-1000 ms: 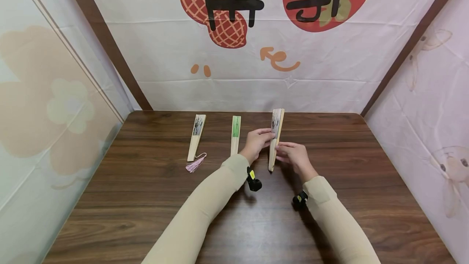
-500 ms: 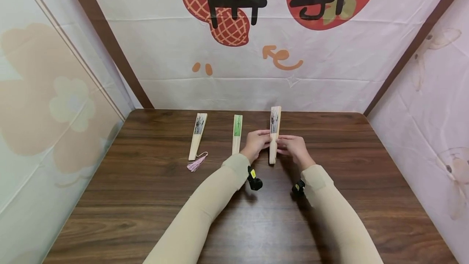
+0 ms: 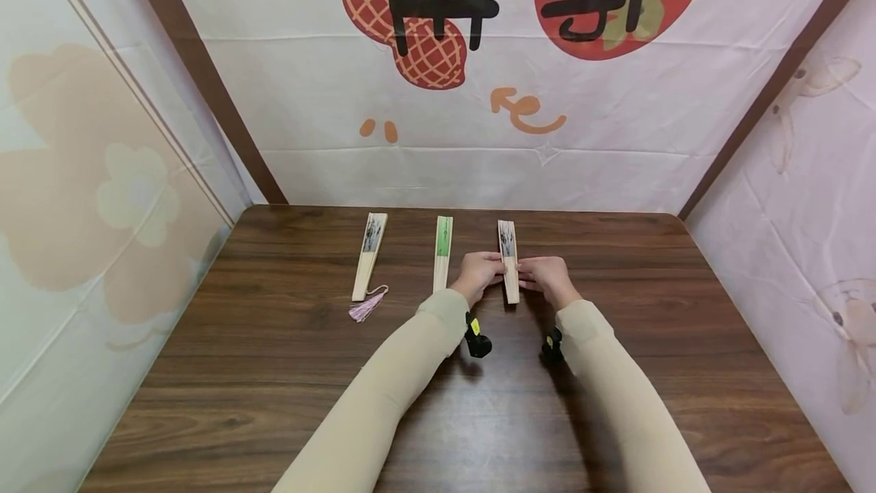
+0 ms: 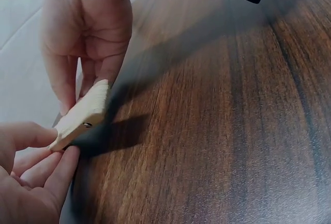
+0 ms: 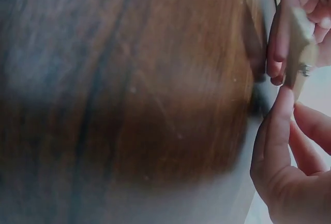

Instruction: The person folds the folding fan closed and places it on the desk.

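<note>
A folded hand fan (image 3: 507,242) with a grey printed upper part and pale wooden ribs stands out between the two hands, a little above the table. My left hand (image 3: 477,274) pinches its left edge, thumb on one side and fingers on the other. From the opposite edge my right hand (image 3: 545,276) pinches it too. The left wrist view shows the fan's rib end (image 4: 85,111) with a small metal rivet, its shadow falling on the wood. Just left of my left hand lies a green folded fan (image 3: 443,238), its lower tip hidden by the sleeve.
Another folded fan (image 3: 369,249), grey-printed with a pink tassel (image 3: 368,306), lies farther left on the dark wooden table (image 3: 274,371). All three fans line up near the back edge, before a printed cloth wall (image 3: 445,166). Small black cameras (image 3: 477,342) sit at both wrists.
The held fan has come down lower towards the table, and its upper end has swung from leaning right to leaning slightly left. Both hands keep hold; the other fans stay put.
</note>
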`<state>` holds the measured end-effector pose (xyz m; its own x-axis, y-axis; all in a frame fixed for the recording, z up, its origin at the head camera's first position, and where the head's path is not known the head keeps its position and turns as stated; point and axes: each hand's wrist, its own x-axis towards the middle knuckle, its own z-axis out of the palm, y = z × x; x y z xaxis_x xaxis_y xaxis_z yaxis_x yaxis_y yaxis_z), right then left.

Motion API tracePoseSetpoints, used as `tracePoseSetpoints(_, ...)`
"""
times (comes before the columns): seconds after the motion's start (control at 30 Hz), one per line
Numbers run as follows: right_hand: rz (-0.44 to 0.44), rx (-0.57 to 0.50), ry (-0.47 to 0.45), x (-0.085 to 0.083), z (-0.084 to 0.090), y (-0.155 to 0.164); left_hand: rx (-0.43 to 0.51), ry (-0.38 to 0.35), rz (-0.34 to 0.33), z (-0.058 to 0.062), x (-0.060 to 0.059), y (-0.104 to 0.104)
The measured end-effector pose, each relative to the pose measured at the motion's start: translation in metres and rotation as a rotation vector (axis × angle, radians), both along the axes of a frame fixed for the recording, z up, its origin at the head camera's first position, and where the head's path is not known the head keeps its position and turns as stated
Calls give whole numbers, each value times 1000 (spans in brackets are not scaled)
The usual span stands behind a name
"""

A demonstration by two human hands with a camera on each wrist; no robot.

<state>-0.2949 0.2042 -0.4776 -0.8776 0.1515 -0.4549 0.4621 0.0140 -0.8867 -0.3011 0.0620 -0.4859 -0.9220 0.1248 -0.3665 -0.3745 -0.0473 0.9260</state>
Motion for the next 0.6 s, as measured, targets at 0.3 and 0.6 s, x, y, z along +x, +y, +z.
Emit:
tracePoseSetpoints(0.3,-14,12,-6,-2,-5,-2,-64,18,-37,2,0,-1)
tracePoseSetpoints(0.6,-13,65,14,0,-1,-2,-163,52,-69,4,-1,1)
